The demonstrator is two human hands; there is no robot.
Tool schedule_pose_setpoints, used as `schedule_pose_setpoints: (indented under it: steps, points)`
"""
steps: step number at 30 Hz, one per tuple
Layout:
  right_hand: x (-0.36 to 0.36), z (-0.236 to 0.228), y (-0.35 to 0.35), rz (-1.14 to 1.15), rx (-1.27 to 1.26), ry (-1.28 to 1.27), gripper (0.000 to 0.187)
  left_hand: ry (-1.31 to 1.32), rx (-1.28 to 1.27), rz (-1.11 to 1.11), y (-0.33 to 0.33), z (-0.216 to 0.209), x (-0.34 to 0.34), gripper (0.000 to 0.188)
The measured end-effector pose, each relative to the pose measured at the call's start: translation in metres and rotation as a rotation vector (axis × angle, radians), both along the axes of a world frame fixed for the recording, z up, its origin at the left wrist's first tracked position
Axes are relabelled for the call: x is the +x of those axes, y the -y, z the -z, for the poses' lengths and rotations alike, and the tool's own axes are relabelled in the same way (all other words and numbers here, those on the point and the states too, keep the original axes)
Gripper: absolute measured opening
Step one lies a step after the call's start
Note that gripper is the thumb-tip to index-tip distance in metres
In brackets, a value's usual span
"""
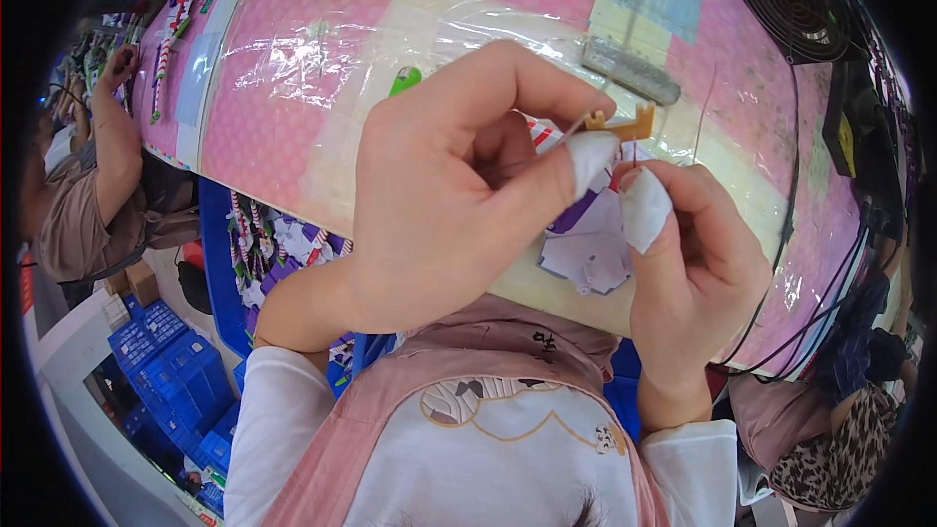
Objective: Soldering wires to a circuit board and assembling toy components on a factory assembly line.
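My left hand (pixel 444 190) is closed in a pinch, its index finger and white-wrapped thumb gripping a small tan notched piece (pixel 636 124). A thin pale strand runs along those fingertips. Just below the piece, my right hand (pixel 698 263) pinches a thin reddish wire (pixel 634 150) between its wrapped thumb and index finger. The wire reaches up to the tan piece; whether it is fastened there I cannot tell. Under both hands lies a white and purple part (pixel 590 246) on the table, partly covered by my fingers. Red-and-white striping shows behind my left thumb.
A grey metal bar (pixel 630 70) lies beyond my hands on the pink, plastic-covered table (pixel 283 68). A green object (pixel 405 80) sits behind my left hand. A black fan (pixel 786 0) stands far right, near cables. Blue bins (pixel 223 273) hold striped pieces. Co-workers sit on both sides.
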State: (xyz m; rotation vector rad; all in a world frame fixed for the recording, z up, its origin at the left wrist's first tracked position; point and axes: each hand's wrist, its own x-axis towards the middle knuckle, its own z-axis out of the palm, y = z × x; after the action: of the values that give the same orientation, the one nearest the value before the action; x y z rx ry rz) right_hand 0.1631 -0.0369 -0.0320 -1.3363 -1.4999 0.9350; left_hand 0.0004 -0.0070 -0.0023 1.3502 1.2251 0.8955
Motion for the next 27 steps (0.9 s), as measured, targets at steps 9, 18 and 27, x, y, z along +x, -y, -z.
schedule_pose_setpoints:
  steps: [9, 18, 27]
  points:
    - [-0.014, -0.013, 0.001, 0.071, -0.177, -0.158, 0.017, 0.191, -0.098, 0.026, 0.0, 0.003, -0.006, 0.017]
    - [-0.014, -0.01, 0.0, 0.054, -0.142, -0.152, 0.017, 0.209, -0.11, 0.032, 0.0, 0.003, -0.006, 0.015]
    - [-0.014, -0.007, 0.002, 0.092, -0.166, -0.255, 0.018, 0.165, -0.125, 0.042, 0.0, 0.0, -0.005, 0.013]
